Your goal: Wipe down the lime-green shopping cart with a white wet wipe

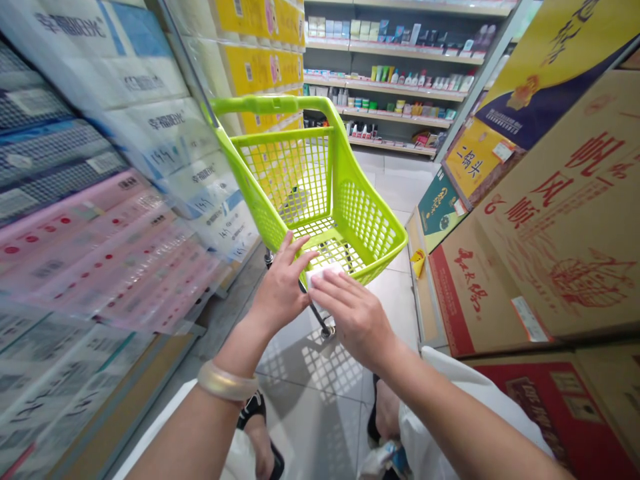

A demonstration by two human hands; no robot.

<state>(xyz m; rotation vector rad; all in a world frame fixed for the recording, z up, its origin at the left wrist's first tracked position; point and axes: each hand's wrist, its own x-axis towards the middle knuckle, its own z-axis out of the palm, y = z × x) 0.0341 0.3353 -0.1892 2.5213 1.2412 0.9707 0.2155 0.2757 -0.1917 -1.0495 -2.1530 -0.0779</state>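
Head view: my right hand (356,312) holds a white piece (320,272) at the green cart (361,175); my left hand (280,288) is spread, gripping nothing. Work seems under way; how much remains, I cannot tell.

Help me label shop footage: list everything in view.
Shopping cart: one, lime green, centre.
Small item: one, white, at cart's near rim.
Wrapped packs: many, white, blue, pink, left.
Yellow packs: several, yellow, behind cart.
Shelving: one unit, grey, far end.
Shelf goods: many, mixed colours, on shelving.
Cartons: several, brown, red, yellow, green, right.
Tiled floor: one, pale, below.
Clothing: count unclear, white, bottom.
Shoes: two, black, bottom.
Bangle: one, gold, left wrist.
Left hand: one, bare, at cart rim.
Right hand: one, bare, on small item.
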